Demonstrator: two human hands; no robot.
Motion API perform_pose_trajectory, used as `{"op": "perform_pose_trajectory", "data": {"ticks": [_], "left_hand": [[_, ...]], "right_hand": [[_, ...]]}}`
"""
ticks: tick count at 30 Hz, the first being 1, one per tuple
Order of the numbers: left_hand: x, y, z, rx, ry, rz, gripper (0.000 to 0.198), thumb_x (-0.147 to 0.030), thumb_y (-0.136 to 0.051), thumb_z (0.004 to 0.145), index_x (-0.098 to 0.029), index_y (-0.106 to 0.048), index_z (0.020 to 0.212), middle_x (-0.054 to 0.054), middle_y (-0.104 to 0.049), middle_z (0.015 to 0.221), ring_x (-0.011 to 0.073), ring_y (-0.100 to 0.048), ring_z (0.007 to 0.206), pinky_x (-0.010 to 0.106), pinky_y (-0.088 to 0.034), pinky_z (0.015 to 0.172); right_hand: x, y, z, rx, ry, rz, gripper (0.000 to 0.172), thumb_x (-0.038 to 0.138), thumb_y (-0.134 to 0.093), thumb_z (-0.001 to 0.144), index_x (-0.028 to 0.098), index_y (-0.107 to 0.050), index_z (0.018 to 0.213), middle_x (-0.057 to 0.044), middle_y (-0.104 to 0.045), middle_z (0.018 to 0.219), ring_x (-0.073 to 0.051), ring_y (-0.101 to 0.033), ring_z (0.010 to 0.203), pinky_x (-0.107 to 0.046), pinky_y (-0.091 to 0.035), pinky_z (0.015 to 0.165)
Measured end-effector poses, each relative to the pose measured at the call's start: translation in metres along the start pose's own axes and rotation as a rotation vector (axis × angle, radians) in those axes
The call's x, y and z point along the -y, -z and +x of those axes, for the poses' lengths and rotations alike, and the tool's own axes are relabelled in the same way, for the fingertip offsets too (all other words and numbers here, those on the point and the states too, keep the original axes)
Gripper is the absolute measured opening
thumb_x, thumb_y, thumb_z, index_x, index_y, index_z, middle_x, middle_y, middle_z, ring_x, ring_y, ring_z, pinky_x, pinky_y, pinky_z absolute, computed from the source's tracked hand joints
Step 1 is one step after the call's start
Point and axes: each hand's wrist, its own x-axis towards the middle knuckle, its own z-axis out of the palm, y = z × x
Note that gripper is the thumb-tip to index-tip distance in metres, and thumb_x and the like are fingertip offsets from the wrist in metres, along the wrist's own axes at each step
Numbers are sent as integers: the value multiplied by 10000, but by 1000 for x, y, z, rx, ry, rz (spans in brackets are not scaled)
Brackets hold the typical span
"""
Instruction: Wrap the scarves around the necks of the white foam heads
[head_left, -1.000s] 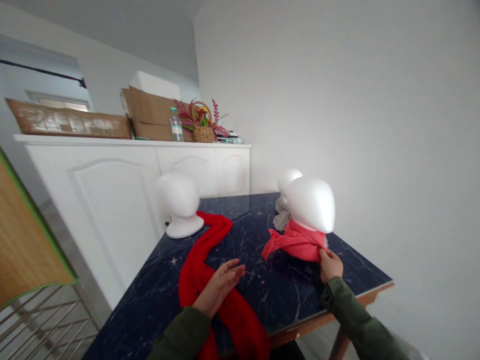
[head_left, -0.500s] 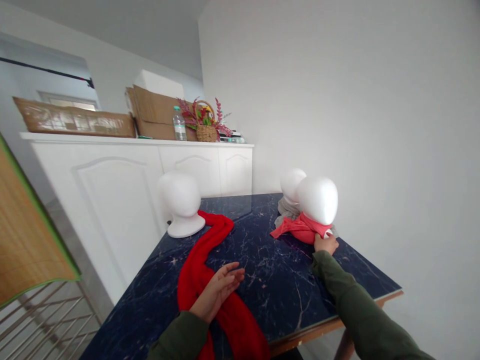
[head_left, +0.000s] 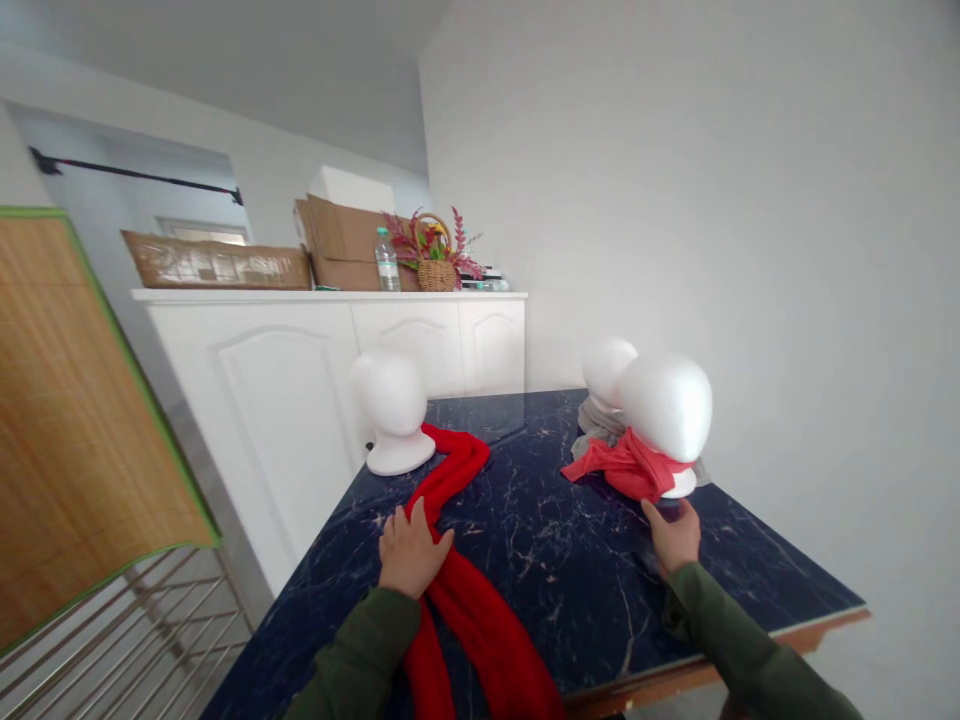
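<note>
A long red scarf (head_left: 491,625) runs along the table from beside a white foam mannequin head (head_left: 390,395) to the near edge. My left hand (head_left: 411,552) lies palm down over the scarf's folded middle, thumb and fingers spread. On the right, a coral-pink scarf (head_left: 630,468) wraps the neck of a second foam head (head_left: 667,405), its loose end pointing left. Just below that neck is my right hand (head_left: 676,535), thumb and fingers apart, with nothing seen in it. A third foam head (head_left: 606,370) stands behind, a grey scarf (head_left: 596,425) bunched around its base.
The dark blue marbled table (head_left: 555,570) has a wooden edge in front. Behind stands a white cabinet (head_left: 292,390) bearing cardboard boxes, a plastic bottle (head_left: 387,262) and a flower basket (head_left: 436,272). A metal rack (head_left: 172,620) with a bamboo-patterned cover is at left.
My left hand has gone from hovering above the red scarf to lying on it. My right hand has let go of the coral-pink scarf and drawn back slightly. The view has shifted left.
</note>
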Motion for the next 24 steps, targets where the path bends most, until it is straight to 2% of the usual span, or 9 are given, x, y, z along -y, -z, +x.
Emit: {"op": "perform_pose_trajectory", "data": {"ticks": [2, 5, 8, 11, 13, 16, 19, 22, 24], "left_hand": [[7, -5, 12, 120, 26, 43, 604, -244, -525, 653, -58, -389, 1212, 278, -404, 1205, 397, -410, 1084, 498, -305, 859], [5, -17, 22, 252, -67, -184, 494, -66, -445, 618, -106, -517, 1105, 191, -545, 1088, 311, -488, 1028, 427, -301, 903], [-18, -25, 9, 358, -278, -543, 449, -40, -404, 610, -188, -603, 984, 93, -612, 1005, 236, -524, 980, 355, -311, 925], [-49, -22, -23, 482, -514, -679, 470, -44, -400, 613, -235, -599, 992, 53, -614, 987, 215, -522, 951, 327, -331, 900], [-65, -15, -43, 580, -672, -655, 467, -47, -424, 617, -245, -589, 1006, 46, -612, 973, 210, -517, 929, 309, -337, 879], [-67, -9, -50, 636, -742, -614, 408, -136, -507, 664, -242, -559, 1054, 51, -607, 971, 208, -527, 873, 301, -358, 829], [-41, -18, -21, 391, -495, -664, 369, -246, -505, 725, -211, -513, 1093, 74, -592, 978, 200, -526, 859, 308, -372, 812], [4, -33, 34, 43, -151, -612, 413, -330, -454, 762, -159, -448, 1138, 114, -547, 1048, 214, -507, 936, 334, -378, 836], [34, -38, 71, -128, 2, -468, 490, -375, -483, 731, -127, -429, 1151, 140, -506, 1112, 244, -474, 1018, 368, -350, 890]], "right_hand": [[6, -9, -28, 151, 24, 104, 698, 479, -605, 595, 105, -408, 1151, -148, -492, 1112, -253, -486, 987, -359, -395, 853], [29, -30, -67, 580, -54, 268, 491, 458, -592, 644, 138, -504, 1006, -98, -566, 962, -183, -553, 846, -292, -442, 776], [61, -60, -93, 1092, -412, 398, 472, 551, -513, 690, 133, -539, 909, -85, -596, 838, -162, -586, 728, -289, -472, 674], [86, -94, -101, 1518, -741, 549, 569, 617, -372, 744, 100, -548, 905, -101, -609, 813, -166, -596, 722, -287, -480, 637], [93, -114, -101, 1566, -809, 596, 536, 580, -361, 775, 86, -557, 846, -89, -609, 726, -140, -589, 651, -239, -475, 578], [92, -129, -96, 1418, -855, 621, 321, 417, -457, 800, 124, -511, 681, 25, -482, 472, -44, -435, 390, -118, -343, 377], [81, -122, -86, 1324, -881, 619, 262, 357, -518, 772, 149, -458, 624, 92, -312, 386, -11, -232, 300, -98, -179, 300], [67, -101, -68, 1293, -852, 514, 311, 441, -542, 723, 165, -456, 612, 101, -240, 367, -22, -187, 305, -121, -179, 302], [59, -87, -54, 1275, -826, 448, 343, 490, -544, 694, 173, -456, 596, 103, -204, 357, -31, -182, 309, -137, -194, 310]]}}
